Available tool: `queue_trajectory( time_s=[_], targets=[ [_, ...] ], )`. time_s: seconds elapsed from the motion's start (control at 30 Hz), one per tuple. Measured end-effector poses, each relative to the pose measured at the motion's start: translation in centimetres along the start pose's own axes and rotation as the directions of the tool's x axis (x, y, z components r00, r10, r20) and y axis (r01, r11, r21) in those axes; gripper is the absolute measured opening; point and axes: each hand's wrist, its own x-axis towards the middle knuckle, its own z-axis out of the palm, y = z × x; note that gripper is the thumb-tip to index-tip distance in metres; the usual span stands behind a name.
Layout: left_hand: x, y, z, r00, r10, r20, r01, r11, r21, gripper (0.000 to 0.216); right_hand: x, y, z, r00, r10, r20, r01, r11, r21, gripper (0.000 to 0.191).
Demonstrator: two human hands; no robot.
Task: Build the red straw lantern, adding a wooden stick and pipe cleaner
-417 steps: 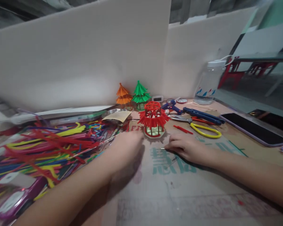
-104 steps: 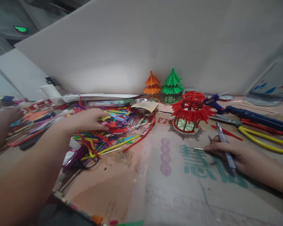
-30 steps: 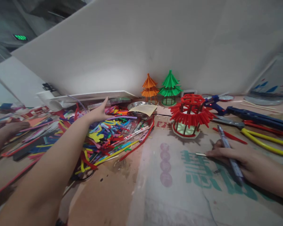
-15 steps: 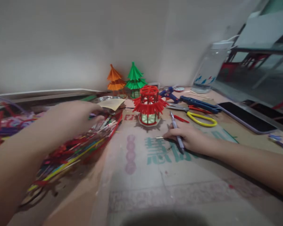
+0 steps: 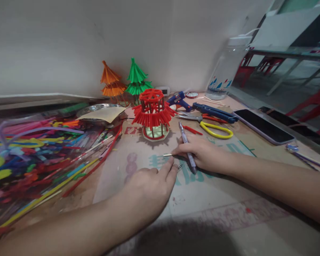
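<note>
Near sheet (image 5: 245,227) free, red tower (image 5: 153,117) blocking beyond

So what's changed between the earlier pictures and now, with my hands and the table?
Your left hand moved rightward, from over the heap of coloured strips to beside your right hand. Since the first picture, your right hand has also taken hold of a pen, besides the pale stick. The red model and yellow-handled scissors look unmoved.

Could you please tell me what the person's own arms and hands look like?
The left grip and right grip are bare hands, with no glove or ring in view. The left forearm and right forearm are uncovered, showing no sleeve, watch or bracelet.
</note>
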Motion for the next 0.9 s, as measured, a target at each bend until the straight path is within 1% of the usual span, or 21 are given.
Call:
queue_trajectory(
  time_s=[0.2, 0.33, 0.5, 0.57, 0.73, 0.8, 0.9],
  targets=[
    [0.2, -0.1, -0.1, 0.997, 0.009, 0.079, -0.007, 1.0, -0.016, 0.064, -0.1, -0.1, -0.2, 1.0, 0.017, 0.025, -0.017, 1.0, 0.0, 0.024],
    [0.1, 0.0, -0.1, 0.996, -0.027, 0.083, 0.03, 0.999, -0.036, 0.062, 0.0, -0.3, -0.3, 1.0, 0.024, 0.014, -0.024, 0.999, 0.024, 0.025],
    [0.4, 0.2, -0.3, 0.993, -0.023, 0.119, 0.027, 0.999, -0.029, 0.06, 0.2, -0.5, -0.3, 1.0, 0.013, 0.004, -0.013, 0.999, 0.037, 0.025],
    [0.4, 0.3, -0.2, 0.994, -0.026, 0.111, 0.027, 1.0, -0.005, 0.06, 0.2, -0.5, -0.3, 1.0, 0.008, 0.003, -0.008, 1.0, 0.028, 0.024],
    [0.0, 0.5, -0.1, 0.999, -0.009, 0.038, 0.007, 0.998, 0.056, 0.058, 0.2, -0.4, -0.2, 1.0, -0.015, -0.014, 0.015, 1.0, 0.007, 0.022],
    [-0.1, 0.6, -0.4, 0.999, -0.012, 0.041, 0.008, 0.996, 0.091, 0.058, 0.2, -0.4, -0.2, 0.999, -0.028, -0.02, 0.028, 1.0, 0.01, 0.021],
    [0.0, 0.8, -1.0, 0.997, -0.021, 0.077, 0.009, 0.988, 0.156, 0.059, 0.2, -0.3, -0.2, 0.999, -0.039, -0.03, 0.04, 0.999, 0.018, 0.019]
  ],
)
